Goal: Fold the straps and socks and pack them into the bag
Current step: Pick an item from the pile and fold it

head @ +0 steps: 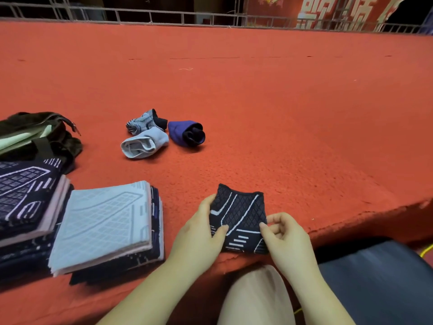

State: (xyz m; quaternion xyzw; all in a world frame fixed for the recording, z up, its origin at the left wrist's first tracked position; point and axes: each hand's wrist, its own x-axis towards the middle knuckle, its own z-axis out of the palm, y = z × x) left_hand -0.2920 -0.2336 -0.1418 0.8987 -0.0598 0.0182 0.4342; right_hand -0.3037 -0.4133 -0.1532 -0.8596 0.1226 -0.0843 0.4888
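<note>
Both hands are on the dark strap (239, 219) at the near edge of the surface (257, 102): the left hand (199, 233) clamps its left side, thumb on top, and the right hand (284, 233) pinches the right edge, each grip closed on fabric. Best to line up the edges and press the fold flat before letting go. Rolled socks (161, 133) sit mid-surface, folded stacks (103, 221) near left, the bag (39, 137) lies open at the left edge. Red felt covers the surface, with metal railings and a red banner behind.

Red carpet (257, 90) (metal railing (182, 16) behind)
</note>
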